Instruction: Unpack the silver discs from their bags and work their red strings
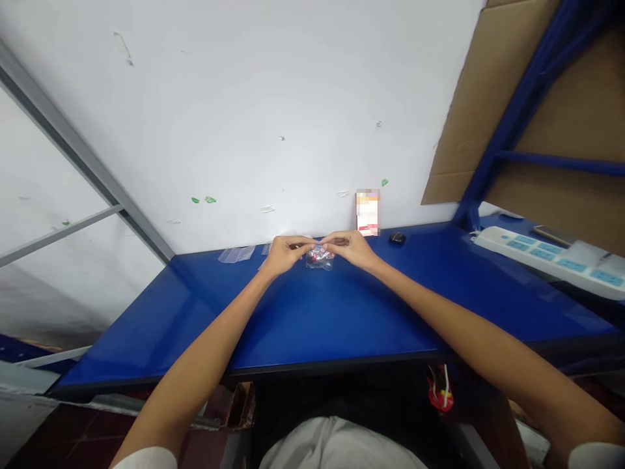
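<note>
A small clear plastic bag (320,260) with shiny and red bits inside hangs or rests near the back of the blue table (332,312). My left hand (288,253) pinches its top edge from the left, thumb against fingers. From the right, my right hand (349,247) pinches the same edge, and the fingertips of both hands nearly meet. What exactly is in the bag is too small to make out. Behind and left of my left hand lie flat clear plastic bags (237,254), partly hidden by that hand.
A small upright card or phone with a blurred front (368,213) leans on the white wall (293,98). Right of it lies a small black object (397,238). A white power strip (547,254) runs along the right side, near a blue metal frame (512,117).
</note>
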`<state>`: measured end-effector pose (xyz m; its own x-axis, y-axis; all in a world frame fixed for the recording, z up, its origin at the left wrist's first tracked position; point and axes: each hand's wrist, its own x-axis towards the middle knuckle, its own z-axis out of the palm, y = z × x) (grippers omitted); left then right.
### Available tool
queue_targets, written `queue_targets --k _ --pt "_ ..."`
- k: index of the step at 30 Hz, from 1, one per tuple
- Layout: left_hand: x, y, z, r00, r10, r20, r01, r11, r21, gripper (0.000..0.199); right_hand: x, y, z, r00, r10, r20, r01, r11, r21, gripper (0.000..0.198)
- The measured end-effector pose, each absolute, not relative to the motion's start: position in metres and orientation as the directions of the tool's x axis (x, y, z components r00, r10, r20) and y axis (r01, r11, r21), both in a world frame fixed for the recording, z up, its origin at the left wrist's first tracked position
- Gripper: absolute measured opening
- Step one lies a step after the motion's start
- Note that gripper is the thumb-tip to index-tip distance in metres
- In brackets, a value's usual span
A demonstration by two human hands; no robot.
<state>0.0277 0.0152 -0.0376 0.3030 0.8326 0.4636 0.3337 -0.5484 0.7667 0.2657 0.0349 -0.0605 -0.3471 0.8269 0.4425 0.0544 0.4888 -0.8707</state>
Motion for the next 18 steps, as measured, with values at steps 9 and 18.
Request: queue_targets --k 9,18 --pt "0.0238 0.0222 -0.0378 0.321 0.830 0.456 0.232 -0.535 0.812 0.032 0.2674 0.0328 -0.0531 -0.322 0.831 0.453 -0.044 0.465 -0.884 0.030" --pt "0.0198 0.0235 -0.0401 0.367 0.809 0.459 0.202 -0.551 0.810 0.029 0.2729 0.0318 -0.0518 -0.373 0.797 0.475 -0.033 0.500 -0.866 0.022"
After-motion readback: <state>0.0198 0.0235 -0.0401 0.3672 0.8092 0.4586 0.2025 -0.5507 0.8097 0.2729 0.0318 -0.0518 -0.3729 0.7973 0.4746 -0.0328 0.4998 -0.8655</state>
